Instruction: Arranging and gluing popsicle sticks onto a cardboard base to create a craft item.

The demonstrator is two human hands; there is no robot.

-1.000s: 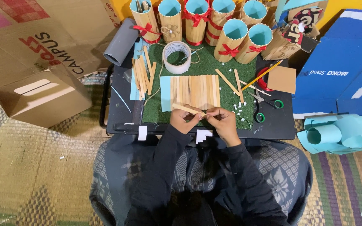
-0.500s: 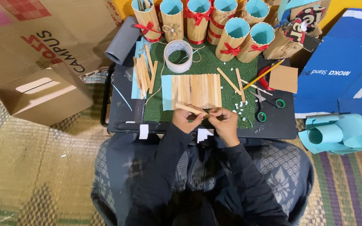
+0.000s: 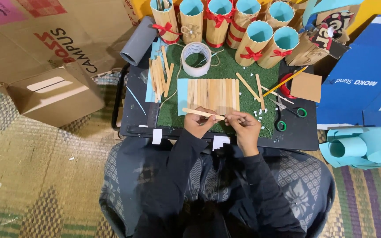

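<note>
While the left hand pinches a wooden stick just above the row of sticks on the table, the right hand, fingers closed, works its end; placing it beside the row likely needs careful alignment.

Tape roll on green mat, scissors right, grey tube, ribboned stick-covered cups behind, cardboard box left, rolled teal paper right
</note>
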